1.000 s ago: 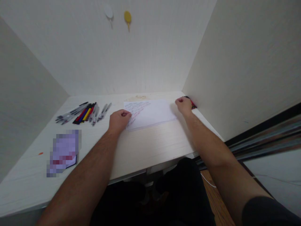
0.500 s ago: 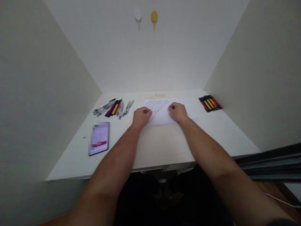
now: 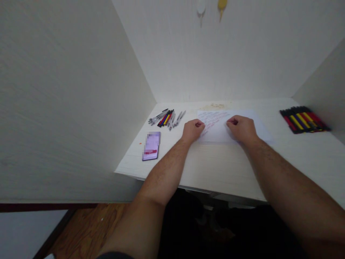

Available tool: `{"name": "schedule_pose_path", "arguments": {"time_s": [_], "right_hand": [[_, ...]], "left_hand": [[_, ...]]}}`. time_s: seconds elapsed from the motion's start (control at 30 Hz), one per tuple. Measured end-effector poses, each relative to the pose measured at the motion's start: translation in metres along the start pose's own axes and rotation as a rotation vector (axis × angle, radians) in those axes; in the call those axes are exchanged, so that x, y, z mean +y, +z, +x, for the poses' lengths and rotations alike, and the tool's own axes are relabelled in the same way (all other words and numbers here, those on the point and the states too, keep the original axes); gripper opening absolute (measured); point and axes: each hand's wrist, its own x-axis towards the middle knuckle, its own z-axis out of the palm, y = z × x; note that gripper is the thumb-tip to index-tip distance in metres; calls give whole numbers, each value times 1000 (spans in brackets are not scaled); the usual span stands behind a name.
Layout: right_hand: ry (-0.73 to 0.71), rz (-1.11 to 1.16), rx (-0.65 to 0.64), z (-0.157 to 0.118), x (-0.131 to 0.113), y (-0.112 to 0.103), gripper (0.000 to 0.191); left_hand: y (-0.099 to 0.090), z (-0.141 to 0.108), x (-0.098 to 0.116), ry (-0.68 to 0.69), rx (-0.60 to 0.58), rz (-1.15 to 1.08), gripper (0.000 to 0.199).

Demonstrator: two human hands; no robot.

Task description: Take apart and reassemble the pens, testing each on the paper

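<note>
My left hand (image 3: pixel 193 130) rests closed at the left edge of a white sheet of paper (image 3: pixel 221 133), its fingers curled into a loose fist. My right hand (image 3: pixel 242 128) is curled the same way over the paper, right of its middle. No object shows in either fist. Slanted rows of handwriting (image 3: pixel 213 124), dark at the top and reddish lower down, cover the left part of the sheet between my hands.
Left of the paper lie clear-barrelled pens (image 3: pixel 176 120) and coloured pens (image 3: pixel 165 118). Nearer me is a phone (image 3: pixel 152 145) with a lit screen. A row of black-capped coloured markers (image 3: pixel 304 119) lies at the right. Partition walls (image 3: pixel 229 64) enclose the white desk (image 3: pixel 212 162).
The view has swung to the left, so the desk and everything on it appears further right. Both hands keep their closed pose at the paper.
</note>
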Motion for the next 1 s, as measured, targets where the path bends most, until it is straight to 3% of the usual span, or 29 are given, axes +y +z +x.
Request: {"name": "schedule_pose_path", "arguments": {"time_s": [0.17,0.33,0.47,0.6,0.8,1.0], "right_hand": [[-14,11,-5,0,-1,1,11],[-21,18,-10,1,3,2,15],[-38,22,-7,1,4,2,18],[-36,29,-5,0,2,1,19],[-20,34,-9,0,1,1,19],[-10,46,-27,0,-1,1,19]], "left_hand": [[1,-2,-1,9,46,-2,14],[-9,2,-6,-67,242,62,17],[-33,17,-10,-206,368,256,20],[-67,34,-20,-253,435,485,22],[-109,45,-46,-384,307,705,23],[-115,45,-55,-466,225,751,30]]}}
